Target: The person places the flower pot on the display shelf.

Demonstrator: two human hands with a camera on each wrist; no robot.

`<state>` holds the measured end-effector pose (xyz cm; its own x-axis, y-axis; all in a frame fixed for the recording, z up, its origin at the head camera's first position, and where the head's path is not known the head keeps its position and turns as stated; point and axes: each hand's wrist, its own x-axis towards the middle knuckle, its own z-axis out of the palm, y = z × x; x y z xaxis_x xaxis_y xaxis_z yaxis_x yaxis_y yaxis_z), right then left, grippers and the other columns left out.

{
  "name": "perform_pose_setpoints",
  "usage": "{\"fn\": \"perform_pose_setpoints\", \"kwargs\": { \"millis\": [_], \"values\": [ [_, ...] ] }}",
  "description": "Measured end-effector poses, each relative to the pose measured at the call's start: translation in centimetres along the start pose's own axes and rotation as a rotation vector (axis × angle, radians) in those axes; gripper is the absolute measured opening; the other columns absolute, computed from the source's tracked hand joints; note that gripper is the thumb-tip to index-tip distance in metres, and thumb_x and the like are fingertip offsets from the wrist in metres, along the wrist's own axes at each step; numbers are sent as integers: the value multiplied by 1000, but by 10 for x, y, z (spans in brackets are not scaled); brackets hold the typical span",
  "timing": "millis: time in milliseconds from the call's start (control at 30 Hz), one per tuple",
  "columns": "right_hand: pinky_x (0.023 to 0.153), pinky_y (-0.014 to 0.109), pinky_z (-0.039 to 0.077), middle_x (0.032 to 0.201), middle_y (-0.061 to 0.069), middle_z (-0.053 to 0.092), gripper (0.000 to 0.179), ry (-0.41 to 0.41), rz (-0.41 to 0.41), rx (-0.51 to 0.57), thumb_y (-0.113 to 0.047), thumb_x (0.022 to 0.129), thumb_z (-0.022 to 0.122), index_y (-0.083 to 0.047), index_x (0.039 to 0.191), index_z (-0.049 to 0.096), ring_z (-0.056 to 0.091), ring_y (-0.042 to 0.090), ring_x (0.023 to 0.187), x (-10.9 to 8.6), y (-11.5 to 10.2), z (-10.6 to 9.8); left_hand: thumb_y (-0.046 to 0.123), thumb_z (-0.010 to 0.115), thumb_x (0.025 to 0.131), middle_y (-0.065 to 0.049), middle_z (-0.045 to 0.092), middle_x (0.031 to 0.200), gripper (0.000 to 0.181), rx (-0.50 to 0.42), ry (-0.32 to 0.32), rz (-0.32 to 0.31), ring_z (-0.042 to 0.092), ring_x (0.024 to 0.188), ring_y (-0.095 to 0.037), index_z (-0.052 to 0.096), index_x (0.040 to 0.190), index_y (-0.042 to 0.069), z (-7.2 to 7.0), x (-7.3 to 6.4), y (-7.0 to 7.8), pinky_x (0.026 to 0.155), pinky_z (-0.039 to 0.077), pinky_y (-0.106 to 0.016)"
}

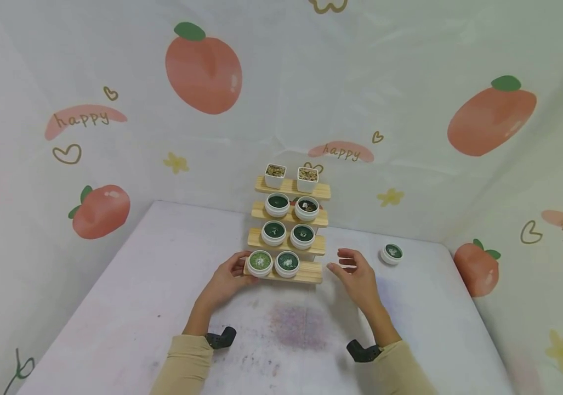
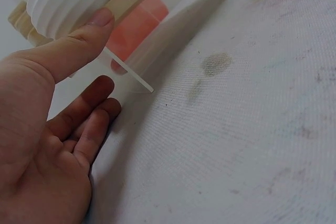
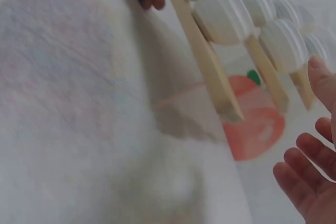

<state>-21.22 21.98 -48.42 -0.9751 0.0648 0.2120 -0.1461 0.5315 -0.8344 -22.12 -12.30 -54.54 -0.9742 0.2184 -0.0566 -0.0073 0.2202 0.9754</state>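
Note:
A tiered wooden stand [image 1: 311,272] holds small white pots on several steps. At the left end of its lowest step, my left hand [image 1: 226,278] grips a ribbed white pot with light green filling [image 1: 260,263]. In the left wrist view, the thumb [image 2: 89,38] lies against that pot's ribbed side [image 2: 68,3]; part of the grip is hidden behind the pot. A dark green-filled pot [image 1: 287,264] sits beside it. My right hand [image 1: 357,278] hovers off the stand's right end, fingers apart, holding nothing.
One green-filled white pot [image 1: 392,254] stands alone on the white-covered table at the right. Two square white pots [image 1: 275,176] with brownish filling top the stand. Close behind hangs a fruit-printed curtain [image 1: 281,99]. The stand has clear side panels.

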Motion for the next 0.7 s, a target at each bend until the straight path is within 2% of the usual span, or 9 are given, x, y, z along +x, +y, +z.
{"fn": "perform_pose_setpoints", "kwargs": {
  "millis": [167, 233, 467, 567, 700],
  "values": [
    [98, 46, 54, 135, 18, 62, 55, 21, -7, -82, -24, 90, 80, -2, 135, 57, 64, 35, 119, 13, 7, -23, 22, 84, 85, -14, 62, 131, 71, 2, 6, 2, 64, 124, -29, 50, 147, 21, 0, 0, 2, 107, 51, -43],
    [101, 52, 52, 138, 20, 57, 57, 29, -12, -114, -24, 91, 79, -1, 137, 55, 61, 38, 122, 18, 13, -33, 21, 84, 85, -14, 62, 131, 71, 4, 6, -1, 64, 124, -29, 50, 147, 21, 1, 0, 2, 107, 50, -43],
    [105, 58, 47, 138, 28, 47, 62, 140, -25, -134, -17, 87, 82, 5, 137, 52, 51, 46, 124, 36, 38, -59, 26, 86, 83, -11, 62, 133, 74, -1, -7, -12, 64, 125, -27, 49, 147, 25, -3, 2, -3, 107, 50, -42],
    [104, 57, 45, 139, 30, 44, 64, 177, -3, -151, -18, 88, 82, 6, 139, 51, 48, 47, 125, 45, 48, -68, 28, 87, 81, -11, 62, 132, 76, -6, -6, -17, 64, 124, -27, 50, 147, 25, -5, 3, -2, 106, 51, -40],
    [108, 58, 41, 144, 31, 41, 70, 185, 63, -187, -26, 89, 81, 5, 143, 49, 43, 47, 132, 52, 57, -80, 25, 86, 83, -11, 62, 132, 74, -8, -6, -22, 64, 123, -26, 49, 148, 23, -3, 3, -3, 104, 51, -35]
  ]
}}
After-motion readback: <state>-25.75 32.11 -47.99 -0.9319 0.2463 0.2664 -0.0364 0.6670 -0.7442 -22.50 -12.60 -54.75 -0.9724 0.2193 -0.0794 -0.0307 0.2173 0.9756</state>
